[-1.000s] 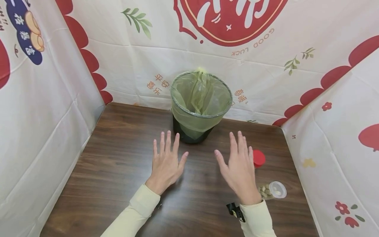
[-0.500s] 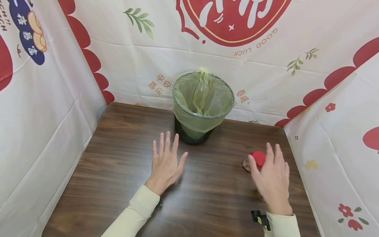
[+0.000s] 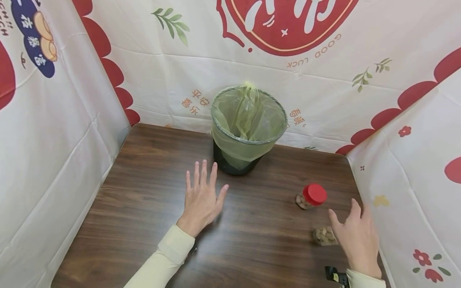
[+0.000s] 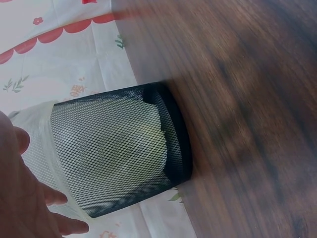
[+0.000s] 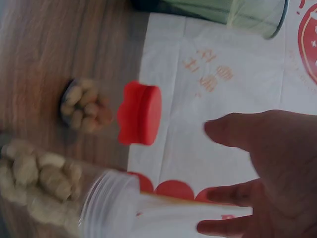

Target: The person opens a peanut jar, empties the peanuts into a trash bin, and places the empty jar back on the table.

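My left hand (image 3: 201, 202) hovers over the table with fingers spread and holds nothing. My right hand (image 3: 360, 242) is at the right, fingers apart, over the top end of a clear jar (image 3: 324, 236) of what look like peanuts in their shells. In the head view the hand hides that jar's top; the right wrist view shows its clear lid (image 5: 110, 203) below and left of the fingers, apart from them. Behind it stands a smaller jar (image 3: 304, 201) of shelled nuts with a red lid (image 3: 315, 194). Neither jar is held.
A black mesh wastebasket (image 4: 119, 153) with a pale yellow-green bag (image 3: 239, 150) over its rim stands at the back middle of the brown wooden table (image 3: 151, 180). Printed white cloth (image 3: 173, 72) walls the table at the back and both sides.
My right hand has moved right and toward me, past the red-lidded jar to the jar of peanuts. Left hand, basket and jars have stayed in place; the head view has shifted slightly.
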A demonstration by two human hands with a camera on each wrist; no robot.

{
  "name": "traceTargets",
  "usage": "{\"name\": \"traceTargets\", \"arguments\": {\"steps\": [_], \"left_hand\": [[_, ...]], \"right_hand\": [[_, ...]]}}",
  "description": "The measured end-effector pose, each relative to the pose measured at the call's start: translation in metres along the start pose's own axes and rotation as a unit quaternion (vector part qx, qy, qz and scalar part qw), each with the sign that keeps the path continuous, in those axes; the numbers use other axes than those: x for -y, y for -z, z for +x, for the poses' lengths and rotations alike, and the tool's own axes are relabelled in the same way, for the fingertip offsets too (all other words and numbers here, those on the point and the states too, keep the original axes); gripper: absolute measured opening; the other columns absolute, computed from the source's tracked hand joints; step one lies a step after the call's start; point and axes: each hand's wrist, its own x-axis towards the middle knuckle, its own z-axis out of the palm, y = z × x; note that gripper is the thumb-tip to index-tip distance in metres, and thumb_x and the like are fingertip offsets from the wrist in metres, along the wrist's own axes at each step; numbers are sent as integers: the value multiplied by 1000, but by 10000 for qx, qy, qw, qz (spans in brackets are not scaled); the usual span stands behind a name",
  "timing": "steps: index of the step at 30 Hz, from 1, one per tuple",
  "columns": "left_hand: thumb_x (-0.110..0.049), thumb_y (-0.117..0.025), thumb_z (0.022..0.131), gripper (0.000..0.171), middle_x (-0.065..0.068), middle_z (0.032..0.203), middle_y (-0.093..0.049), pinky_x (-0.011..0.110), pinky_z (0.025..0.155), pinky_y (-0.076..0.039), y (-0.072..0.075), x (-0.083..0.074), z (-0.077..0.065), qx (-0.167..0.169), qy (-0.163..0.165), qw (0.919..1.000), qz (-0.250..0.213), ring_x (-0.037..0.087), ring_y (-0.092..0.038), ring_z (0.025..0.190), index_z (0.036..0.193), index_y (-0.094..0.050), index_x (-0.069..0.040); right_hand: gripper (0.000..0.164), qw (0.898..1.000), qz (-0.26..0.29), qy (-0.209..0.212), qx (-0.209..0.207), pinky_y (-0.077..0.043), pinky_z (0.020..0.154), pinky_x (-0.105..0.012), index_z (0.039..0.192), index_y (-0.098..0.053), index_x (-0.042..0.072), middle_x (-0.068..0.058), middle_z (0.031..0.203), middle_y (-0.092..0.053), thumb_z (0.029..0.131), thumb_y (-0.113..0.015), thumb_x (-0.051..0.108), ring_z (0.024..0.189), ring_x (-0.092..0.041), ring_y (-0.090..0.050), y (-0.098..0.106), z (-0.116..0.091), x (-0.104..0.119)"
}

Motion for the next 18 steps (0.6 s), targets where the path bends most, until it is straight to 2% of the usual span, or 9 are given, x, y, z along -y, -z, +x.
{"name": "traceTargets", "arguments": {"steps": [3, 6, 10, 15, 18], "left_hand": [[-56, -37, 113, 78, 23, 179, -17, 67, 133, -9, 0, 0, 0, 37, 23, 10000, -9, 45, -11, 168, 174, -17, -13], [-56, -37, 113, 78, 23, 180, -15, 67, 133, -7, 0, 0, 1, 82, 45, 10000, -16, 44, -8, 168, 174, -15, -14], [-56, -37, 113, 78, 23, 179, -17, 67, 133, -8, 0, 0, 1, 72, 45, 10000, -9, 45, -10, 168, 174, -16, -14], [-56, -38, 113, 78, 23, 179, -19, 68, 133, -10, -1, 1, 1, 45, 39, 10000, -2, 46, -14, 167, 174, -17, -13], [-56, -38, 113, 77, 23, 179, -19, 68, 133, -10, -1, 1, 2, 49, 53, 10000, -7, 46, -14, 167, 174, -17, -13]], "right_hand": [[87, 9973, -238, -216, 666, -39, 106, -80, 160, -27, -15, -50, 158, -24, 105, -62, 43, 134, -72, -39, 0, 2, -9], [88, 9890, -399, -356, 1377, -42, 102, -82, 161, -24, -13, -51, 156, -24, 106, -58, 47, 132, -74, -40, -2, 2, -17], [83, 9772, -363, -468, 2039, -46, 95, -83, 162, -27, -7, -49, 153, -31, 107, -53, 51, 129, -74, -45, -6, 2, -23], [72, 9706, -348, -485, 2333, -46, 93, -82, 161, -37, 0, -42, 153, -42, 109, -43, 49, 130, -72, -47, -9, 0, -24], [69, 9716, -398, -476, 2281, -48, 91, -81, 160, -40, 0, -41, 151, -46, 108, -46, 45, 128, -72, -49, -9, 0, -24]]}}
